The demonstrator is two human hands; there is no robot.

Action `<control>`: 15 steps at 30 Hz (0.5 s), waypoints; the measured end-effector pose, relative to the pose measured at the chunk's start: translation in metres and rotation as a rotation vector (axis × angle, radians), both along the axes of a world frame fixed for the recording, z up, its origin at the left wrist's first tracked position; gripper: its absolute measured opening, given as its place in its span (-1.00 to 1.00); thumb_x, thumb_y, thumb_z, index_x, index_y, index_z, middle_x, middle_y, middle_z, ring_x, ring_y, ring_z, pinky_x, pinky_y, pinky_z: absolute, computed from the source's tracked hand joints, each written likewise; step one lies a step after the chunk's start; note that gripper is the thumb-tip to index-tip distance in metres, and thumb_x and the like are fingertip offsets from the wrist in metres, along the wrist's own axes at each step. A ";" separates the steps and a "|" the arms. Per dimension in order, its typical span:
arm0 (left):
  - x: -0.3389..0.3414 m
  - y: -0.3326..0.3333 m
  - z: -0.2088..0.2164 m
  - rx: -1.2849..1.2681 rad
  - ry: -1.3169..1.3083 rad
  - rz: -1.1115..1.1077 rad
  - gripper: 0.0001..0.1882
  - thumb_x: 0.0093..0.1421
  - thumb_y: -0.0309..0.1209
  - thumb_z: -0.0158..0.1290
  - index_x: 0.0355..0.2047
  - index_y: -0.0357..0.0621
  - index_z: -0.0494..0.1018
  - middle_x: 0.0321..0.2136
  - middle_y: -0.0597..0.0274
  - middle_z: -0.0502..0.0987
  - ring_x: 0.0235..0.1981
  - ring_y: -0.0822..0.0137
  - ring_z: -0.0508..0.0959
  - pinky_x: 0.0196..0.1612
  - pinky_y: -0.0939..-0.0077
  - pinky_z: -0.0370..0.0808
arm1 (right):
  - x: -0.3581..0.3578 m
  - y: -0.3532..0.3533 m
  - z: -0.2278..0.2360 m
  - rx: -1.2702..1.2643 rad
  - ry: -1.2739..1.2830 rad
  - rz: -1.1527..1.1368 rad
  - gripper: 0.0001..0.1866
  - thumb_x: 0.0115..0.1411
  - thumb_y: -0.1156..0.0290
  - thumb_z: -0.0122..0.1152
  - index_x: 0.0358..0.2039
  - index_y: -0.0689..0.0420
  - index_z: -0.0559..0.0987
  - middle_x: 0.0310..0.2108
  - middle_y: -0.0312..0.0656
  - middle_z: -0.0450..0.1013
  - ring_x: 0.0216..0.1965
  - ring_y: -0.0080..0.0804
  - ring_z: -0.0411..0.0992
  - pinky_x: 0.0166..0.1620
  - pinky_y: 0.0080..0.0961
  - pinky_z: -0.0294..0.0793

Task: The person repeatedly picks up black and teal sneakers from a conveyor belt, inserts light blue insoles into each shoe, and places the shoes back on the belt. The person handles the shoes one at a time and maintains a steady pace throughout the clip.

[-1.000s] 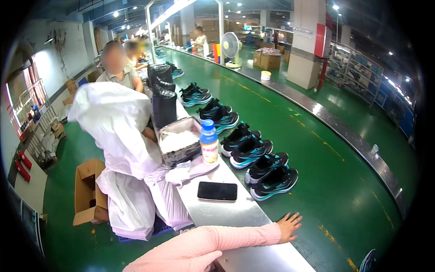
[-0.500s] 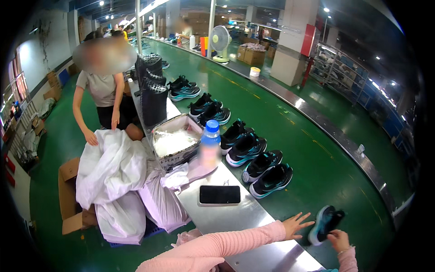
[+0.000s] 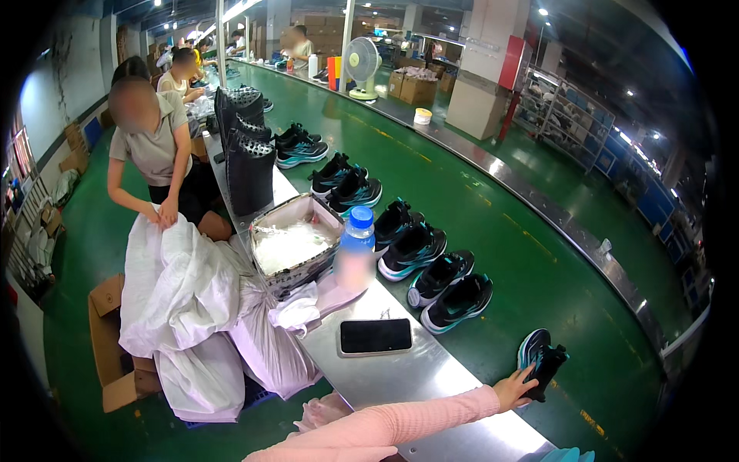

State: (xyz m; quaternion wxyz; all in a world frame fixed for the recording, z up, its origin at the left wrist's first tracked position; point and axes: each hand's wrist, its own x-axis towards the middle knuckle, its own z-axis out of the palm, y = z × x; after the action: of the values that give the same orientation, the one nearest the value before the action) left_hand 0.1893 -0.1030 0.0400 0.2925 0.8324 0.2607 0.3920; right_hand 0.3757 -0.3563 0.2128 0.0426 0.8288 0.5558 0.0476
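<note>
Left hand [image 3: 511, 391], pink ribbed sleeve, reaches past the edge of the silver metal counter [image 3: 400, 379], its fingers against the near end of a black sports shoe with teal trim [image 3: 550, 366]; can't tell whether they grip it; right hand out of view. Shoe is at the long green surface [image 3: 493, 346], apart from a row of similar black-and-teal shoes [image 3: 457, 303]. Black-screened phone [image 3: 376, 336] lies flat on the counter, near a blue-capped bottle [image 3: 360, 219].
</note>
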 end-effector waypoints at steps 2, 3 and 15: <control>0.002 -0.006 0.001 -0.023 0.003 0.006 -0.53 -0.02 -0.30 0.03 -0.10 -0.12 0.17 0.09 -0.20 -0.10 -0.02 -0.15 0.18 -0.04 0.20 0.26 | -0.002 -0.010 -0.012 -0.042 0.036 -0.118 -0.56 0.04 0.23 0.05 -0.10 0.17 0.34 -0.28 0.08 0.39 -0.24 0.01 0.34 -0.18 -0.25 0.28; 0.004 -0.010 0.002 -0.033 0.002 0.006 -0.53 -0.02 -0.31 0.03 -0.10 -0.13 0.17 0.09 -0.20 -0.10 -0.02 -0.15 0.18 -0.04 0.20 0.26 | -0.003 -0.013 -0.017 -0.056 0.045 -0.155 -0.56 0.03 0.22 0.06 -0.10 0.17 0.34 -0.28 0.08 0.39 -0.23 0.01 0.34 -0.18 -0.26 0.28; 0.028 0.048 0.013 -0.143 -0.283 0.155 -0.38 -0.03 -0.39 0.01 0.03 -0.25 0.06 0.04 -0.09 0.11 0.12 0.02 0.05 0.15 0.34 0.01 | -0.021 -0.031 -0.028 -0.052 0.132 -0.295 -0.52 0.00 0.20 0.11 -0.08 0.14 0.33 -0.24 0.06 0.38 -0.17 -0.03 0.32 -0.16 -0.28 0.29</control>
State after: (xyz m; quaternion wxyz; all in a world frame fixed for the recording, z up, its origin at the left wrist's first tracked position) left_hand 0.2175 -0.0548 0.0533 0.3534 0.7233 0.3075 0.5072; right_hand 0.3550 -0.3876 0.1848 0.0340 0.9013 0.4309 -0.0281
